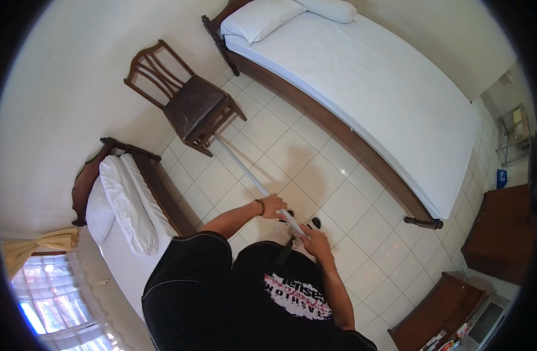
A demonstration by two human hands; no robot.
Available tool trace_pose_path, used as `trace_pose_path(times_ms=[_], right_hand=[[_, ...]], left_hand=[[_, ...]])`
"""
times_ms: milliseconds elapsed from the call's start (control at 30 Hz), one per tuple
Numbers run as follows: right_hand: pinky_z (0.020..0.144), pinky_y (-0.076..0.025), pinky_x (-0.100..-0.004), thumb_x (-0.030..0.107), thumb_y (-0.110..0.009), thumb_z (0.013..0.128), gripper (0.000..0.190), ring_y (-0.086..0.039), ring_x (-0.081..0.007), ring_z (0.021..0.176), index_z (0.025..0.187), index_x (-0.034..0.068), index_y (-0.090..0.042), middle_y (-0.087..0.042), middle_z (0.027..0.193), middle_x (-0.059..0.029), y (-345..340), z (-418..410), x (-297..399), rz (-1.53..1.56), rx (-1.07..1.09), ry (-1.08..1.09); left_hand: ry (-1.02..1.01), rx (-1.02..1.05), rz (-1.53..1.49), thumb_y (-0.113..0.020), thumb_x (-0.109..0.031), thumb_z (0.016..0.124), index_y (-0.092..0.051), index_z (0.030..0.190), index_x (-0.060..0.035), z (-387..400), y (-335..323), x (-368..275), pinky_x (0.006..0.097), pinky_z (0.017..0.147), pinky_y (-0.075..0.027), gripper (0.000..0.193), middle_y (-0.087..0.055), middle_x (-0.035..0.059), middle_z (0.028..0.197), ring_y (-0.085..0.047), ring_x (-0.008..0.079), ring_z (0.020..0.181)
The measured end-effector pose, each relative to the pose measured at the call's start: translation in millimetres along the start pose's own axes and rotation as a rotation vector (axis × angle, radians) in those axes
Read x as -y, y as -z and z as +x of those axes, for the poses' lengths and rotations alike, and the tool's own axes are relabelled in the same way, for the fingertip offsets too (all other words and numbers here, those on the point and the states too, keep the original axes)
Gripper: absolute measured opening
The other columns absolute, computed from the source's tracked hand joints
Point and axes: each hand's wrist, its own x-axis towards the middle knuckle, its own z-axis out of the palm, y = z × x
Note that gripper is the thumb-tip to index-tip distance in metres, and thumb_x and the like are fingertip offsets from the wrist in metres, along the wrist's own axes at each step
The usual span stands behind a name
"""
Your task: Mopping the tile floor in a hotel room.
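Observation:
My left hand (pixel 272 206) is closed around a long pale pole (pixel 244 169), about where it passes above my feet. Near the pole's upper end, my right hand (pixel 315 242) grips it close to my body. The pole slants away over the tiled floor (pixel 290 153) to a wooden chair (pixel 196 107) with a dark, worn seat. Its far end goes beneath the chair, so whatever is at that end is hidden.
A bed with a white sheet (pixel 360 79) stands beyond the floor; another bed (pixel 132 272) is at the left. Wooden cabinets (pixel 500 237) and a low wooden table (pixel 439 311) stand at the right. A curtained window (pixel 53 294) is at lower left.

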Motion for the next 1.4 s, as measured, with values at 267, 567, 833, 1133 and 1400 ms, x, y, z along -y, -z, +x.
trace_pose_path(times_ms=[267, 567, 833, 1133, 1400], right_hand=[[0.069, -0.051, -0.0355, 0.012, -0.066, 0.080, 0.041, -0.068, -0.0311, 0.072, 0.120, 0.009, -0.062, -0.068, 0.083, -0.0216, 147.5, -173.2, -29.1, 0.184, 0.020, -0.178], [0.062, -0.048, -0.0311, 0.012, -0.064, 0.083, 0.041, -0.060, -0.0190, 0.060, 0.123, 0.007, -0.059, -0.063, 0.069, -0.0176, 63.5, -67.2, -64.4, 0.307, 0.083, -0.083], [0.071, -0.049, -0.0409, 0.025, -0.061, 0.083, 0.044, -0.062, -0.0399, 0.078, 0.125, 0.011, -0.058, -0.063, 0.085, -0.0249, -36.1, 53.2, -12.0, 0.217, -0.056, 0.131], [0.073, -0.051, -0.0378, 0.018, -0.063, 0.083, 0.038, -0.067, -0.0369, 0.080, 0.120, 0.011, -0.062, -0.066, 0.089, -0.0248, 104.7, -140.1, -40.4, 0.147, 0.011, -0.118], [0.063, -0.051, -0.0338, 0.013, -0.059, 0.085, 0.044, -0.066, -0.0324, 0.065, 0.128, 0.004, -0.053, -0.065, 0.073, -0.0214, 45.9, -176.5, -22.0, 0.203, 0.092, -0.095]], left_hand=[[-0.204, -0.447, -0.306, -0.067, -0.054, 0.076, -0.060, 0.081, -0.0099, 77.6, -27.8, -209.1, 0.0415, 0.080, -0.033, 0.045, -0.056, 0.0084, 0.078, -0.051, 0.0276, 0.083], [-0.053, -0.498, -0.502, -0.076, -0.053, 0.064, -0.065, 0.082, -0.0129, 63.4, -56.8, -83.4, 0.0461, 0.086, -0.032, 0.045, -0.060, 0.0043, 0.078, -0.055, 0.0241, 0.088], [0.300, -0.287, -0.360, -0.079, -0.053, 0.062, -0.066, 0.089, -0.0149, -14.7, -4.3, 44.8, 0.0432, 0.096, -0.029, 0.049, -0.059, 0.0061, 0.093, -0.053, 0.0263, 0.097], [0.111, -0.587, -0.404, -0.074, -0.060, 0.066, -0.060, 0.087, -0.0119, 51.3, -68.6, -175.8, 0.0513, 0.090, -0.028, 0.055, -0.051, 0.0074, 0.091, -0.048, 0.0270, 0.093], [0.013, -0.442, -0.495, -0.073, -0.054, 0.071, -0.061, 0.090, -0.0154, -4.3, -77.6, -180.0, 0.0543, 0.095, -0.021, 0.045, -0.048, 0.0086, 0.101, -0.043, 0.0276, 0.108]])
